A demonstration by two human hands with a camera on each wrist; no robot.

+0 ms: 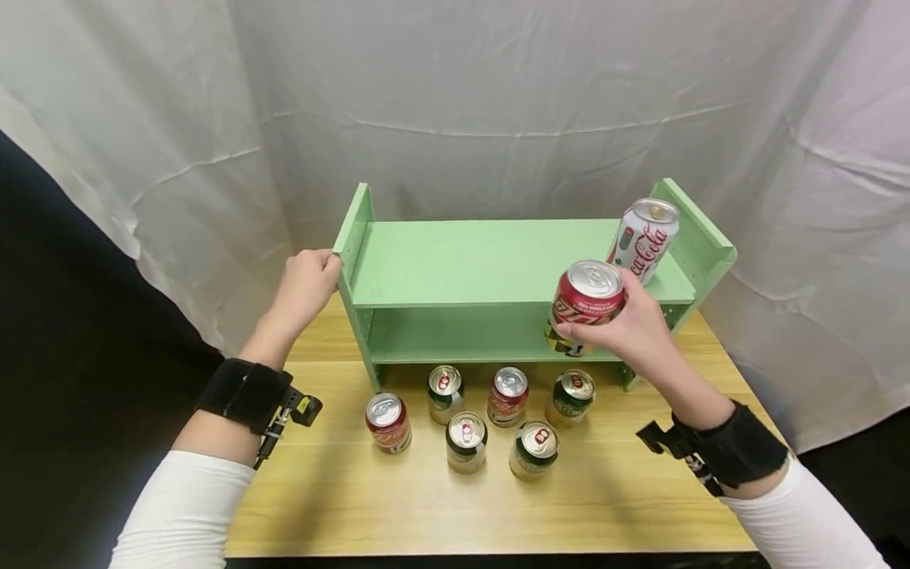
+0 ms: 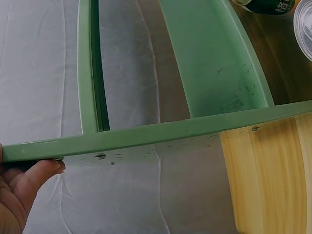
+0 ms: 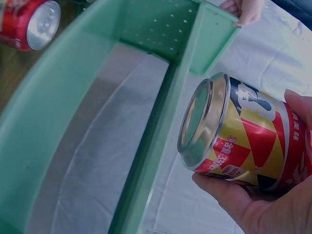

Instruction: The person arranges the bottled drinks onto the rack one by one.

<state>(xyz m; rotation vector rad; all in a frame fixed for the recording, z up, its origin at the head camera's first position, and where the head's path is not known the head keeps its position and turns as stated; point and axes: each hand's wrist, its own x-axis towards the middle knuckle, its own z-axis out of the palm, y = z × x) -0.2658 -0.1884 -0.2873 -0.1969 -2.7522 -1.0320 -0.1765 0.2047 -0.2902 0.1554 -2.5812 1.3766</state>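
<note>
A light green two-tier shelf (image 1: 490, 261) stands on the wooden table. My left hand (image 1: 307, 278) grips the front top corner of its left side panel (image 2: 161, 134), the thumb against the panel's outer face in the left wrist view. In my right hand (image 1: 635, 325) is a red soda can (image 1: 584, 308), held round its side just in front of the upper board. The right wrist view shows this can's (image 3: 256, 139) bottom rim and red, yellow and black pattern. Behind it, a white Coca-Cola can (image 1: 645, 241) stands at the upper board's right end.
On the table before the shelf stand two red cans (image 1: 389, 423) (image 1: 508, 397) and several green-and-pale cans (image 1: 534, 450). The lower board (image 1: 455, 333) runs beneath the upper one. White curtains (image 1: 469, 103) hang behind and at both sides; the table's front edge (image 1: 490, 553) is nearest me.
</note>
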